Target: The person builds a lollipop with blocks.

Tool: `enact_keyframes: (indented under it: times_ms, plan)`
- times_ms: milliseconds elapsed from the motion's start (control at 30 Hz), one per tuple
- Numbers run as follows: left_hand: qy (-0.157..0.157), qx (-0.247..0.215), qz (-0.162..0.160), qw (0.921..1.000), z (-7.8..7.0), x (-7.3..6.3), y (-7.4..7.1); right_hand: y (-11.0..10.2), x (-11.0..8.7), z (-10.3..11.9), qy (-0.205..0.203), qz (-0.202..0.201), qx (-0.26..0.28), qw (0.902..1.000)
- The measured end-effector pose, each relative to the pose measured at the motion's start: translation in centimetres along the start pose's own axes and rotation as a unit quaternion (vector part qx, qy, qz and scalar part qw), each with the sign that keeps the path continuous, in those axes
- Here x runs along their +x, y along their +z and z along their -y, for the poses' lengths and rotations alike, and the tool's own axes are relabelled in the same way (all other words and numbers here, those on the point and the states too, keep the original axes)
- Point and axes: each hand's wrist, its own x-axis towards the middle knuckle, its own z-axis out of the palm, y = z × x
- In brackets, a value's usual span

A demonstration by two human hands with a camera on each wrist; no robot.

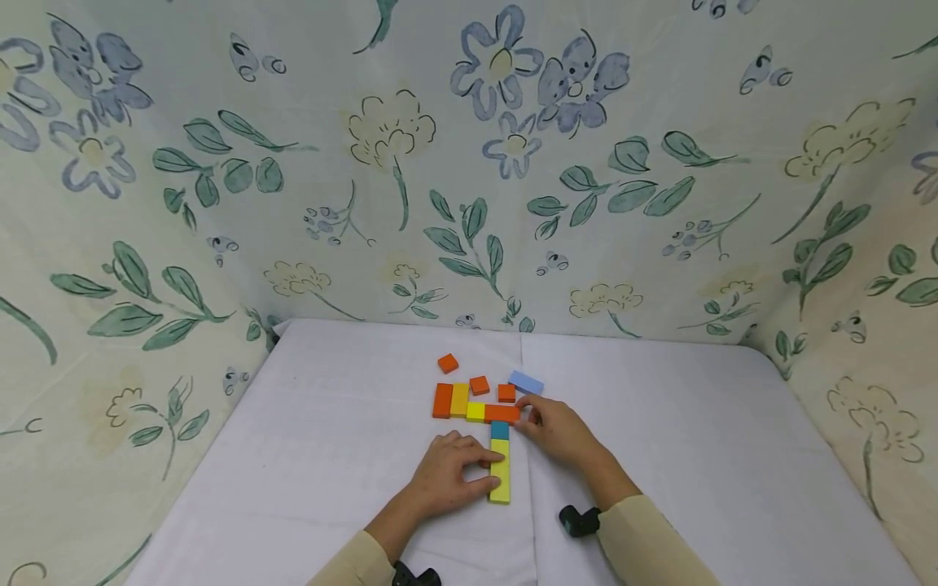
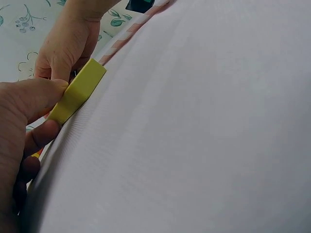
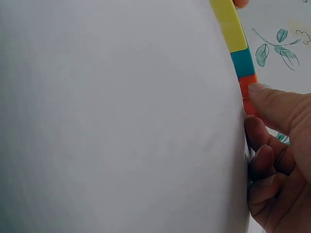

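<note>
Flat coloured blocks lie on the white-covered table. My left hand (image 1: 453,476) holds a long yellow block (image 1: 500,492) with the tips of the thumb and index finger; its near end sticks out past the thumb in the left wrist view. Beyond it, in line, is a teal block (image 1: 500,430). An orange block (image 1: 501,414) lies crosswise at the teal one's far end. My right hand (image 1: 560,431) pinches its right end between thumb and index finger, the other fingers curled. To its left come a small yellow block (image 1: 475,412), an amber block (image 1: 459,400) and a red-orange block (image 1: 443,400).
Small orange blocks lie just behind the row: one farthest back (image 1: 448,363), one in the middle (image 1: 479,385) and one near my right fingertips (image 1: 506,393). A blue block (image 1: 526,382) lies slanted beside the last. A floral cloth (image 1: 469,163) hangs behind the table (image 1: 659,423).
</note>
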Motion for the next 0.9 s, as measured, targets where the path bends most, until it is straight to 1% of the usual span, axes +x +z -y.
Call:
enact_keyframes:
  times_ms: [267, 600, 767, 900]
  plan:
    - [-0.001, 0.003, 0.004, 1.0, 0.0, 0.0, 0.02, 0.1, 0.06, -0.21, -0.007, -0.006, 0.0, 1.0]
    - [-0.003, 0.003, 0.002, 1.0, -0.01, 0.02, 0.05, -0.19, -0.32, 0.14, 0.008, 0.003, 0.015, 0.9998]
    - [0.001, 0.005, 0.001, 1.0, 0.11, 0.05, 0.18, -0.18, -0.32, 0.1, 0.008, 0.004, 0.009, 0.9999]
    - [0.001, 0.006, 0.0, 1.0, 0.12, 0.03, 0.2, -0.21, -0.31, 0.07, 0.007, 0.005, 0.014, 0.9999]
